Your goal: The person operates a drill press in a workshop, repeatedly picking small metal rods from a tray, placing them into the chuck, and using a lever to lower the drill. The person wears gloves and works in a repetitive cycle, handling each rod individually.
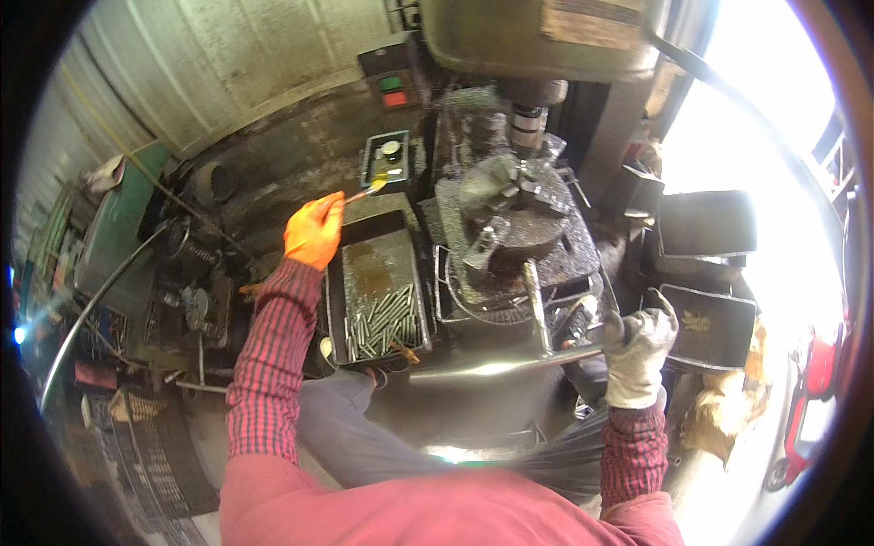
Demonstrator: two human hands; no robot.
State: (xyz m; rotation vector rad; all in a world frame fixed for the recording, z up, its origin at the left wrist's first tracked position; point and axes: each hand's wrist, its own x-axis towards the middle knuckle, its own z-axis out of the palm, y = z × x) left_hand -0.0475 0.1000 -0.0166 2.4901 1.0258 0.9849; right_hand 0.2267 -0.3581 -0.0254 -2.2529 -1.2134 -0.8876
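My left hand (314,231), in an orange glove, pinches a small brush (366,193) with yellow bristles. The bristles are beside a shallow blue-edged tray (367,164) that holds a round white-topped container (391,149). My right hand (640,350), in a grey-white work glove, touches the right end of a long shiny metal bar (496,369). Its thumb and fingers are apart and not wrapped round the bar. The bar meets a rod (535,305) that comes from the vise (523,223) under the drill chuck (528,127).
A metal tray (333,314) holds several short steel pins (384,320) near my left knee. The drill press head (537,41) hangs over the vise. At its left is a switch box (393,86) with green and red buttons. Dark bins (707,223) stand at the right.
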